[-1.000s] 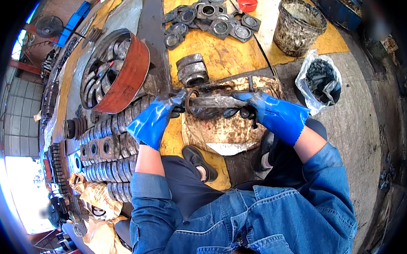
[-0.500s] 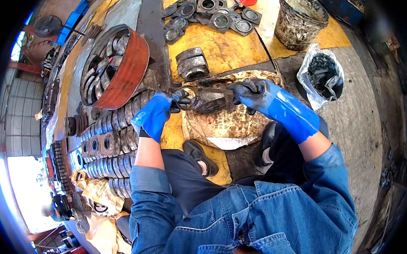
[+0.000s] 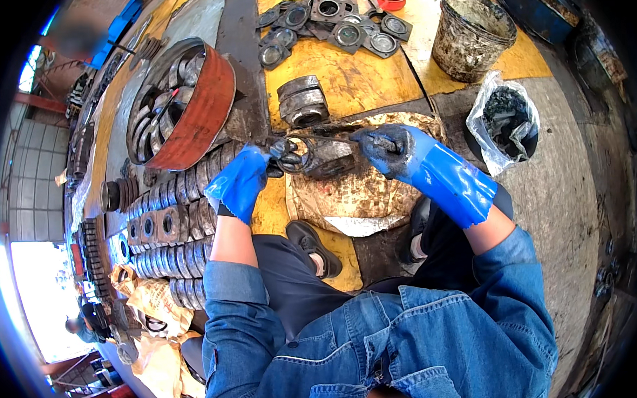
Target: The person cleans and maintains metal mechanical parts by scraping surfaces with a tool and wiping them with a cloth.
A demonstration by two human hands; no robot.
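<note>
A dark, greasy metal part (image 3: 331, 155) with a round opening at its left end lies on a stained sack-covered pad (image 3: 374, 197) between my feet. My left hand (image 3: 283, 157), in a blue glove blackened at the fingers, is closed at the ringed end of that part. At the other end my right hand (image 3: 390, 149), gloved the same way, is curled closed. Its fingers hide what they hold, if anything. A thin dark line runs along the part's top edge from one hand toward the other; I cannot tell what it is.
Stacked metal rings (image 3: 303, 101) stand just beyond the pad. Flat plates with round holes (image 3: 348, 33) lie farther off. A grimy bucket (image 3: 471, 39) and a plastic-lined bin (image 3: 502, 122) are at right. Left are a rust-red drum (image 3: 193, 123) of rings and rows of metal parts (image 3: 168, 225).
My right hand has shifted slightly left and turned a little. My left hand stays at the ringed end, and the metal part has hardly moved.
</note>
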